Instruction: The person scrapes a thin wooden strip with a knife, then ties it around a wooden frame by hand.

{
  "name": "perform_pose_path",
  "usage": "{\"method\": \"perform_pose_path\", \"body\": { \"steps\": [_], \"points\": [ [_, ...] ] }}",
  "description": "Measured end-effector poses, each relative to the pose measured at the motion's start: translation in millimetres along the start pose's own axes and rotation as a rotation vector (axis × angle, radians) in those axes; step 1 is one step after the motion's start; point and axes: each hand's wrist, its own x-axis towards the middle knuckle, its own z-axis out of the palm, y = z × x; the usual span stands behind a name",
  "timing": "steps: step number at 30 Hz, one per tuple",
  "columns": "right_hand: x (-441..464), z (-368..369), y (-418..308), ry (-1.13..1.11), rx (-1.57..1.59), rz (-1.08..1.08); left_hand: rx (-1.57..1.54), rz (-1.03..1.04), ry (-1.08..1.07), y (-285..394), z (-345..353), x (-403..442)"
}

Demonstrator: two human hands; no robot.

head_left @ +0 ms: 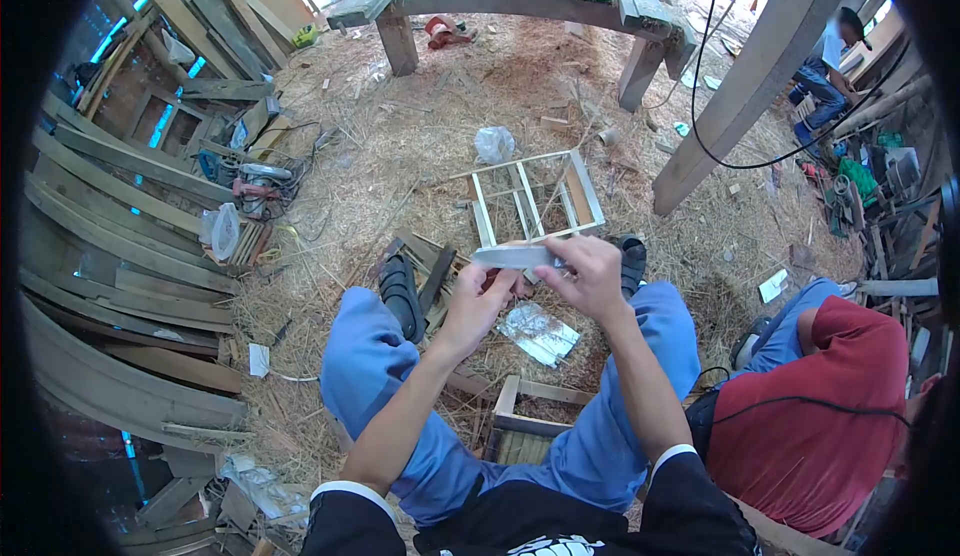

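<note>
Hands [474,304] [592,274] gripping pale strip [508,257], plastic bag [494,144], contents unclear

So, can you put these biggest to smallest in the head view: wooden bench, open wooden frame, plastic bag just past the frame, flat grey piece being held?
1. Wooden bench
2. Open wooden frame
Unsure, so unranked: plastic bag and flat grey piece. They look close, and the piece is nearer the camera.

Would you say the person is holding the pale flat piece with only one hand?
No, the left hand and right hand both hold the pale flat piece.
</note>
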Motion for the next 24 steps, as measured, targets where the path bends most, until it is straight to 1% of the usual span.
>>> {"method": "perform_pose_path", "body": {
  "steps": [1, 3, 5, 7, 8, 9, 13, 16, 22, 24],
  "points": [
    [0.2, 3.6, -2.8, 0.006, 0.014, -0.053, -0.028, -0.008, -0.001, 0.7, 2.6, -0.9],
    [-0.2, 0.0, -2.7, -0.034, -0.004, -0.039, -0.006, 0.010, 0.002, -1.8, 4.0, 0.0],
    [2.5, -5.7, -0.6, -0.049, -0.032, -0.018, 0.010, -0.024, -0.003, -5.1, 0.6, 0.2],
    [0.4, -2.7, 6.2, 0.029, -0.019, 0.001, 0.015, -0.105, -0.024, -8.4, -6.0, 0.4],
    [0.2, -2.2, 8.4, 0.070, -0.014, 0.008, -0.002, -0.107, -0.034, -8.1, -6.9, 0.2],
    [0.4, -5.1, 6.2, 0.037, -0.042, 0.020, -0.018, -0.108, -0.045, -7.1, -7.4, -0.2],
    [-1.0, -2.8, -5.6, 0.003, 0.032, -0.042, -0.030, -0.146, -0.106, -5.6, -4.3, -6.0],
    [3.5, -14.1, -8.7, -0.030, 0.035, -0.036, -0.108, -0.156, -0.092, -4.5, 0.6, -9.3],
    [-2.4, -14.3, 3.4, -0.010, -0.022, 0.064, -0.066, -0.177, -0.140, -5.3, -8.2, -3.1],
    [-4.7, -8.2, -1.4, -0.001, -0.003, 0.077, -0.028, -0.138, -0.147, -3.8, -6.0, -5.5]
  ]
}}
